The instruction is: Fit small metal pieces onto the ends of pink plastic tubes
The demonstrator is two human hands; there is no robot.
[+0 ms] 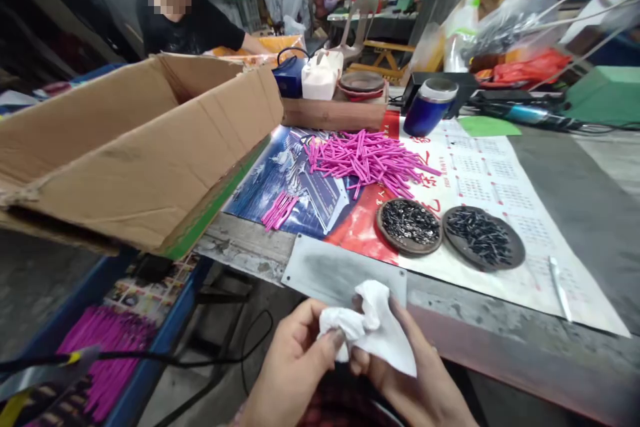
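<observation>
A crumpled white tissue (393,340) is held between both hands at the near edge of the workbench. My left hand (295,353) pinches its left part between thumb and fingers. My right hand (417,367) grips the other part, and the tissue covers some of its fingers. Just beyond the hands lies a grey metal plate (330,270) with smudges on it. Farther on, one round dish (410,250) holds small shiny dark parts, and another dish (515,250) holds dark slender pieces. A big heap of pink sticks (365,160) and a smaller bunch (280,211) lie on a printed sheet.
An open cardboard box (165,167) stands at the left. A blue jar (430,107) and a wooden box (335,113) are at the back. More pink sticks (110,353) fill a blue-rimmed tray below left. A white slim tool (560,288) lies at right. Another person (200,30) sits opposite.
</observation>
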